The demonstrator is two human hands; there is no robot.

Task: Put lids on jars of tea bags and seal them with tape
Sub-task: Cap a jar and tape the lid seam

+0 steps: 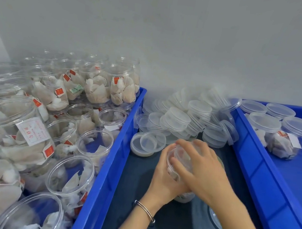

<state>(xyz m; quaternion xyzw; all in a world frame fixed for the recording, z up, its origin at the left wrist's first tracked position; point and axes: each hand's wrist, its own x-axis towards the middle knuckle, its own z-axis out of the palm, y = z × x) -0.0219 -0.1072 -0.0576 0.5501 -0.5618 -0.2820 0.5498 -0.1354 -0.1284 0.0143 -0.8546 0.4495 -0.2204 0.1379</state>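
Note:
A clear plastic jar of tea bags (183, 196) stands on the dark table between two blue bins. My left hand (165, 177) grips its side from the left. My right hand (200, 166) lies over the top with fingers curled round a clear lid (182, 157) that sits on the jar's mouth. Most of the jar is hidden by both hands. No tape is visible.
A blue bin (117, 148) on the left holds several open jars of tea bags (72, 179). A heap of loose clear lids (186, 119) lies behind my hands. A blue bin (258, 167) on the right holds lidded jars (281, 137). A round object (215, 218) shows under my right forearm.

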